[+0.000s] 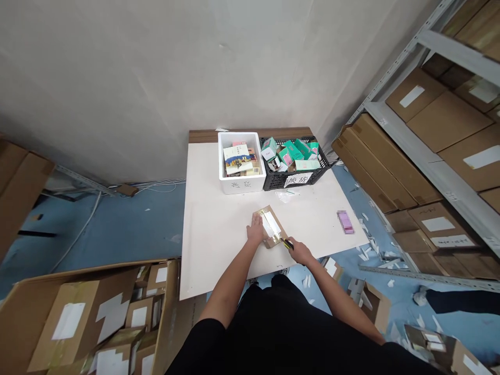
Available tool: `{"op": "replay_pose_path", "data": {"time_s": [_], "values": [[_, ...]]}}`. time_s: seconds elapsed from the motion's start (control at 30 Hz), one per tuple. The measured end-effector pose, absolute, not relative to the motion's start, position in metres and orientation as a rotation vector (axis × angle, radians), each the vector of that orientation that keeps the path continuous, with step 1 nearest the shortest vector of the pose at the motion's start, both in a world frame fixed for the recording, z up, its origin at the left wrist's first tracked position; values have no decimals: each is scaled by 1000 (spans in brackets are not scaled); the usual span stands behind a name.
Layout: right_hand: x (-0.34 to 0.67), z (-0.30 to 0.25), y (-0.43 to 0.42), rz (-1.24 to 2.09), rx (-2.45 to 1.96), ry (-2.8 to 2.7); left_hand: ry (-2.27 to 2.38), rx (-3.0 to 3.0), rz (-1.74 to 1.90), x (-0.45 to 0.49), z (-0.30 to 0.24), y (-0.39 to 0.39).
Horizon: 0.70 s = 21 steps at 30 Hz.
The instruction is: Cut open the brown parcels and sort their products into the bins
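Observation:
A small taped cardboard box with a white label lies on the white table. My left hand rests on the box's left side, fingers stretched out flat over it. In my right hand is a black and yellow utility knife, its tip at the box's lower right edge. Whether the blade has gone into the tape is too small to tell.
Behind the box stand a white foam bin of books and a black crate of green boxes. A pixelated pink item lies at the right. A large carton of parcels is at left, shelving at right. Another person's leg shows.

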State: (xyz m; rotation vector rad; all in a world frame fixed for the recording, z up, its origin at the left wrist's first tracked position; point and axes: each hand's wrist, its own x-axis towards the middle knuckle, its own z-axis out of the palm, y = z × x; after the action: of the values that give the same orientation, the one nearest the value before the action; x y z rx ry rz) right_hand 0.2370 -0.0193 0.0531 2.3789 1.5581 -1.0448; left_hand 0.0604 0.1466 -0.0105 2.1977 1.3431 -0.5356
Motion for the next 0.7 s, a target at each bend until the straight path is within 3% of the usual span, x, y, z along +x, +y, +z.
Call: {"op": "replay_pose_path", "data": {"time_s": [0.23, 0.5, 0.7], "values": [[235, 0, -14, -1115, 3024, 1075, 1424, 2231, -452, 65, -13, 134], [276, -19, 93, -1161, 3107, 1055, 1645, 2162, -555, 97, -11, 81], [332, -16, 97, -1387, 3099, 1245, 1589, 2148, -528, 114, 12, 80]]}}
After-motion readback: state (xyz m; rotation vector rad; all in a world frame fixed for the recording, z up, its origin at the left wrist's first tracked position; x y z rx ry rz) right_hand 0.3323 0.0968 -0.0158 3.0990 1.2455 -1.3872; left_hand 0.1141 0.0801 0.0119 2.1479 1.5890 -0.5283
